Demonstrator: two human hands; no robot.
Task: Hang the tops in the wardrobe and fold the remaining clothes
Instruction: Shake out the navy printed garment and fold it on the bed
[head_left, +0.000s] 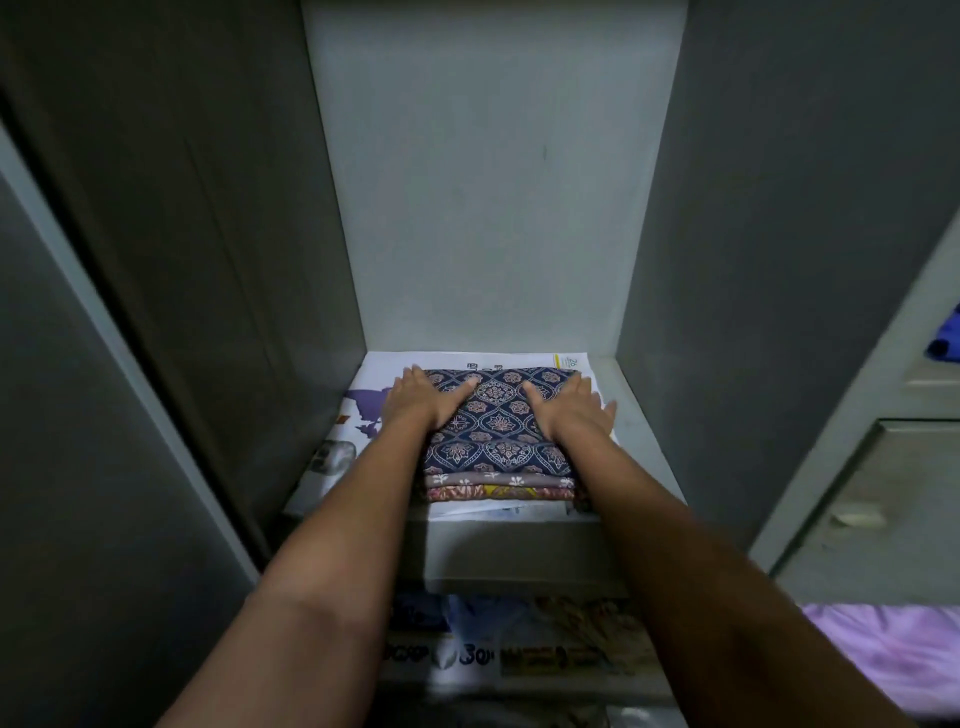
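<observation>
Both hands flat, fingers straight, left hand (423, 400) and right hand (571, 408) pressing the folded navy patterned cloth (498, 431) directly beneath them, long axis running away from the person, atop the stack on the newspaper-lined wardrobe shelf (639, 441).

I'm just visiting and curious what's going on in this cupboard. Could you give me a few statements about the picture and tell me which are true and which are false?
1. Both hands lie flat on the top of a stack of folded clothes. True: the left hand and right hand press on the navy patterned cloth with straight fingers.
2. The stack sits directly on bare metal. False: printed paper lines the shelf under it.
3. The navy cloth is the only folded piece. False: at least two more folded pieces show beneath it.
4. The stack fills the shelf right up to the ceiling. False: much open space remains above it.
5. Something purple lies at lower right, outside the cupboard. True: purple fabric.
</observation>
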